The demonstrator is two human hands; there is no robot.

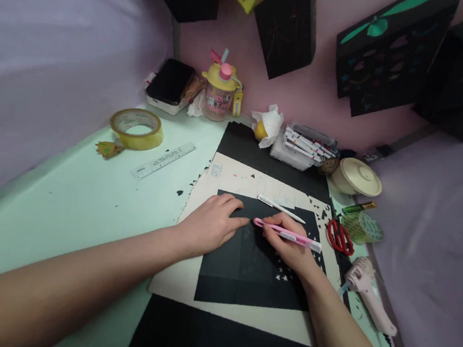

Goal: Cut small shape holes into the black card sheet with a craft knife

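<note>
A black paper sheet [246,276] lies on a cream board [231,176], which rests on a larger black mat [223,342]. My left hand [210,225] presses flat on the black sheet's upper left part, fingers bent. My right hand [290,247] grips a pink craft knife [291,235] like a pen, its tip on the black sheet close to my left fingertips. Small cut-out holes show in the sheet below my right hand. A white pen [281,209] lies just beyond the knife.
Red scissors [340,237], a pink glue gun [369,296], a green patterned tape roll [361,227] and a lidded bowl [356,176] sit at the right. Markers [305,145], a yellow-lidded cup [219,93], a tape roll [137,128] and a ruler [163,160] lie further back.
</note>
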